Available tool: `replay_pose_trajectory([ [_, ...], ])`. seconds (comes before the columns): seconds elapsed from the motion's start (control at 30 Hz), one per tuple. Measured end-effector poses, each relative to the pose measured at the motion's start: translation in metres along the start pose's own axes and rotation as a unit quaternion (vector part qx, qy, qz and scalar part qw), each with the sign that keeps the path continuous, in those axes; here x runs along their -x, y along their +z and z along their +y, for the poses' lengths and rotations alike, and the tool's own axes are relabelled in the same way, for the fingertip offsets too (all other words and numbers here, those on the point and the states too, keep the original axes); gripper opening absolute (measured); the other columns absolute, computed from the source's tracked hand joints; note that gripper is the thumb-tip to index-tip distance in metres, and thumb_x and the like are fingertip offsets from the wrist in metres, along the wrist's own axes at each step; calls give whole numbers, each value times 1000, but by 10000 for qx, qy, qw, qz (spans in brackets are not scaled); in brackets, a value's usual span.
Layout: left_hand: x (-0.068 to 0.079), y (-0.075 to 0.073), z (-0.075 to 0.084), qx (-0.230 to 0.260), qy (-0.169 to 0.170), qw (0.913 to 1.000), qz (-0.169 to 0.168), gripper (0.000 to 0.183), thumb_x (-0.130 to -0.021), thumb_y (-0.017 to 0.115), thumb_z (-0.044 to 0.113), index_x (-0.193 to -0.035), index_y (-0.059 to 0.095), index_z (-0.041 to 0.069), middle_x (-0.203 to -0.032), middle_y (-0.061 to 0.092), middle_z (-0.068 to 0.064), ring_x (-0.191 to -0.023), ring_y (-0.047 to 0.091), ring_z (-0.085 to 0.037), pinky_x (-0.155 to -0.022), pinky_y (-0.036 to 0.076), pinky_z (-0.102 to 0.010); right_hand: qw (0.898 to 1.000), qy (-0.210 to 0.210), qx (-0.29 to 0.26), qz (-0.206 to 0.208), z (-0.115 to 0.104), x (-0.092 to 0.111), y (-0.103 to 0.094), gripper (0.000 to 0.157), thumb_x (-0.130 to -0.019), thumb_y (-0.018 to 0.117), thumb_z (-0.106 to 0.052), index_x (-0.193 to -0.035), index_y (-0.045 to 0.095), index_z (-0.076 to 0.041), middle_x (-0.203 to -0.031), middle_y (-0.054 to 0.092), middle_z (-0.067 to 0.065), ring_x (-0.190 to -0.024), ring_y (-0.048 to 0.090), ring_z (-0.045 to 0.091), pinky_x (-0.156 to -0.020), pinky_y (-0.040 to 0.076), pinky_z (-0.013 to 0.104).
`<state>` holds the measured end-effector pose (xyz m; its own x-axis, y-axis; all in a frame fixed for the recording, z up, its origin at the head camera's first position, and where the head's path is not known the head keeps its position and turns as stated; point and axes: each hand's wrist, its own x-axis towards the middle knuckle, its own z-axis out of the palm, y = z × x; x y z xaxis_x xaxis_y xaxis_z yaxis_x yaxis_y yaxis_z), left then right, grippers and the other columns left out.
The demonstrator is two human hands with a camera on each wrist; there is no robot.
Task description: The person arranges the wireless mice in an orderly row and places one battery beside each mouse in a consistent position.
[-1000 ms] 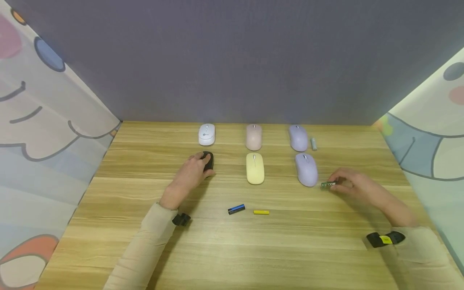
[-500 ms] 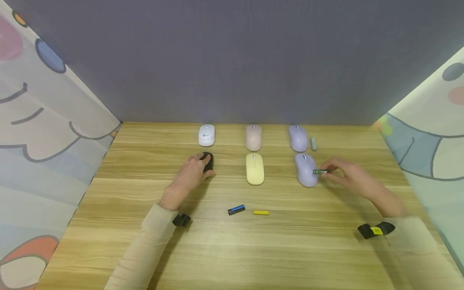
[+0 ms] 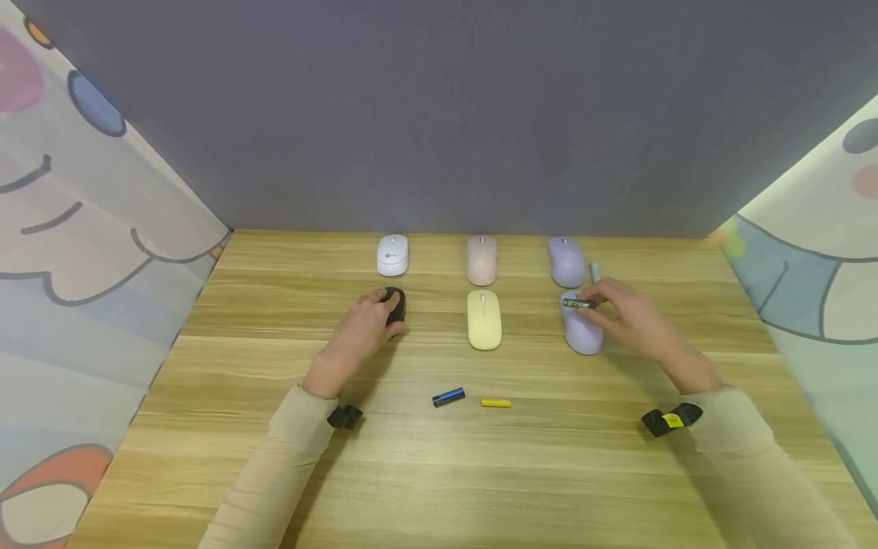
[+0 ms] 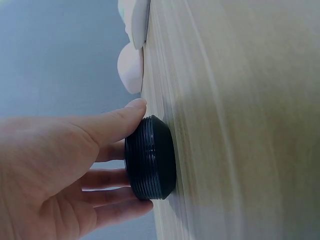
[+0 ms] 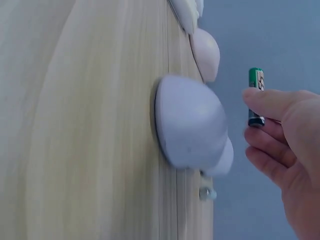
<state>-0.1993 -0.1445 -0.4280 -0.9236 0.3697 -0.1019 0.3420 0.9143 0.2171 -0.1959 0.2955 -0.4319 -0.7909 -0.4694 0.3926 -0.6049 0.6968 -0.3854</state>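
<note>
My left hand (image 3: 361,329) rests over a black computer mouse (image 3: 395,306) on the table's left side. In the left wrist view, its thumb and fingers hold the ribbed sides of that mouse. My right hand (image 3: 634,319) pinches a green and black battery (image 3: 578,303) between thumb and fingers. The battery is held above the front purple mouse (image 3: 583,335) and overlaps it in the head view. From the right wrist, the battery shows well away from the table, beside the purple mouse's rounded top. Behind stands a second purple mouse (image 3: 567,263), with a pale battery (image 3: 594,271) at its right.
A white mouse (image 3: 393,255) and a pink mouse (image 3: 482,261) share the back row. In front of the pink one lies a yellow mouse (image 3: 484,320). Blue-and-black battery shapes (image 3: 449,397) and a yellow battery (image 3: 496,403) lie nearer. A grey panel (image 3: 439,114) borders the table's far edge.
My right hand has carried the green and black battery leftward and away from me, from beside the front purple mouse to above it. My left hand stays on the black mouse.
</note>
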Motion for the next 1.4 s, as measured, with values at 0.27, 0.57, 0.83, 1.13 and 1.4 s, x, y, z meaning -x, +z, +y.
replay_pose_trajectory([
  [0.27,0,1,0,14,55,10000,77,67,-98,69,37,-149,51,-2,-148,48,-35,-129,55,-52,-107,49,-56,9985,517,-170,22,-8,-24,14,18,-89,79,1,-103,68,-1,-96,67,12,-88,68,29,-74,59,50],
  [0.57,0,0,1,-11,64,9999,85,67,-98,69,38,-149,51,-2,-149,48,-35,-130,55,-53,-107,49,-56,9938,1065,-294,-103,-8,-38,24,19,-92,76,0,-106,65,3,-104,66,20,-92,70,39,-78,60,56],
  [0.83,0,0,0,49,33,9999,89,67,-98,69,37,-149,51,-1,-149,48,-35,-130,54,-53,-106,50,-57,9892,1423,-151,-333,-10,-51,29,18,-94,75,-6,-107,67,4,-105,66,22,-96,66,38,-85,57,54],
  [1.13,-1,0,0,80,-46,10000,-12,68,-99,68,38,-150,49,-1,-150,46,-35,-132,52,-55,-109,47,-58,9755,1986,-174,-928,-15,-70,39,20,-99,70,-10,-113,68,4,-106,66,22,-96,64,35,-85,56,50],
  [1.4,0,-1,1,92,-88,9999,-70,68,-99,68,38,-151,49,-1,-151,45,-34,-133,51,-55,-110,46,-59,9646,2404,-186,-1070,-19,-82,48,25,-101,67,-13,-118,65,4,-114,66,24,-103,65,38,-89,57,51],
])
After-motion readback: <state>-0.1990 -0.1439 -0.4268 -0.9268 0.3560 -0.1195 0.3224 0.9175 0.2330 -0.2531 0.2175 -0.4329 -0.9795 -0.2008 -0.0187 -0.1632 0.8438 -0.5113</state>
